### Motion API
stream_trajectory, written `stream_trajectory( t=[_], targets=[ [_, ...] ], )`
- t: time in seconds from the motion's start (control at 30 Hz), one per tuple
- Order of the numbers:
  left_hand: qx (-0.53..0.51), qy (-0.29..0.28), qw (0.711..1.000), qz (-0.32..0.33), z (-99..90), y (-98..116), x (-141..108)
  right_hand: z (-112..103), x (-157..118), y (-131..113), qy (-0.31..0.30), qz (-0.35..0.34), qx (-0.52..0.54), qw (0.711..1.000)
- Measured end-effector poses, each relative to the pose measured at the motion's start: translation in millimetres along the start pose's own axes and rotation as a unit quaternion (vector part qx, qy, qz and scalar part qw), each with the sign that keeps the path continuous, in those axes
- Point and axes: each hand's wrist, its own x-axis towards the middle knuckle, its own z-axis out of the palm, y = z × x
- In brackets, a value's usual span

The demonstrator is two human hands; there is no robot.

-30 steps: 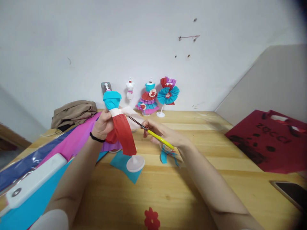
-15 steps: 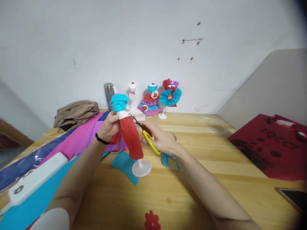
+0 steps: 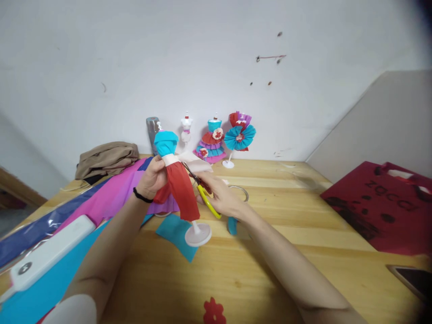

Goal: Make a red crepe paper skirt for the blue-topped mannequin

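Head view: the left hand (image 3: 152,176) clasps the dressed mannequin (image 3: 180,182), white waistband (image 3: 171,159) beside that grip; the right hand (image 3: 221,193) holds scissors (image 3: 204,193). Trimming seems the step; the next cut wants steady blades.

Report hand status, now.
Left hand gripping dressed mannequin, tilted. Right hand holding yellow-handled scissors, blades near white waistband. White material appears close behind blades.

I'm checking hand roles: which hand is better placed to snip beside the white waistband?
Probably the right hand: it holds the yellow-handled scissors near the white waistband, while the left hand holds the dressed mannequin.
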Motion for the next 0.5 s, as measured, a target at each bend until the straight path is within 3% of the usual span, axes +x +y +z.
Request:
stream_trajectory(
  t=[0.07,0.5],
  targets=[
    [0.001,-0.007,1.0,0.026,0.6,-1,0,1,0,1,0.008,0.007,-0.001,1.0],
    [0.021,-0.041,0.998,0.039,10.3,-9,5,2,1,-1,0.01,0.008,0.009,1.0]
  ],
)
